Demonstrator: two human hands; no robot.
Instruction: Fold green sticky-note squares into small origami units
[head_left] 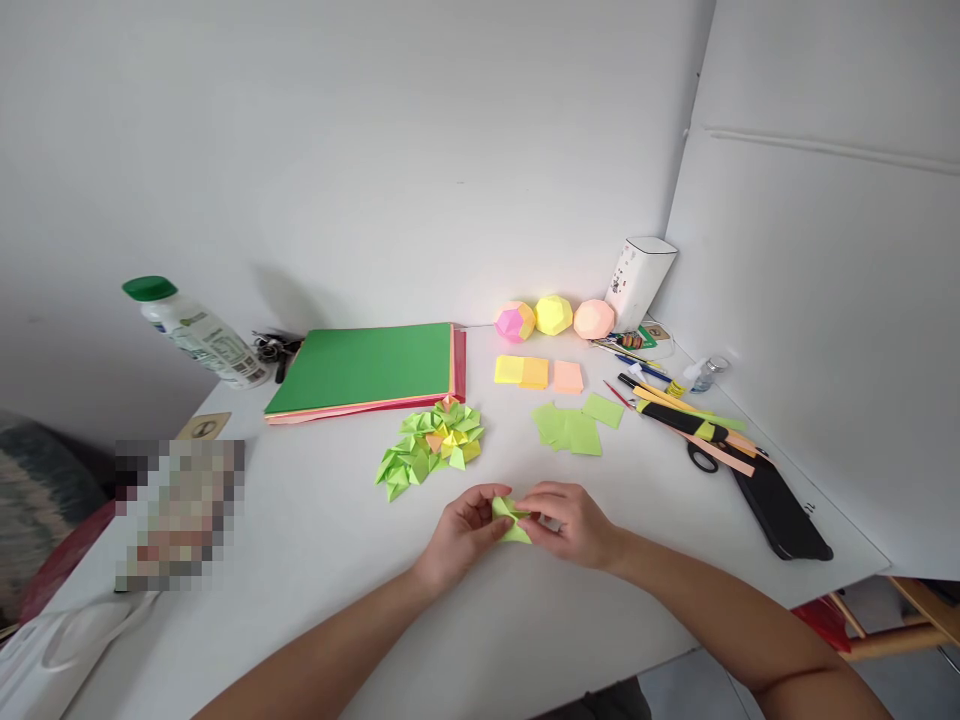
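Note:
Between my two hands, just above the white table, is a light green paper square (pixel 514 530) with creases in it. My left hand (pixel 466 528) pinches its left side between thumb and fingers. On the right side, my right hand (pixel 564 522) grips the upper edge with thumb and fingertips. Part of the paper is hidden under my fingers. Beyond my left hand lies a heap of folded paper pieces (pixel 420 452), mostly green with a few yellow and orange. Loose flat green paper squares (pixel 574 430) lie beyond my right hand.
A stack of coloured sheets (pixel 367 365) lies at the back left beside a leaning white bottle (pixel 202 335). Three paper balls (pixel 553 315) stand by the wall behind sticky note pads (pixel 521 371). Pens, scissors (pixel 703 457) and a black phone (pixel 780 505) lie at right.

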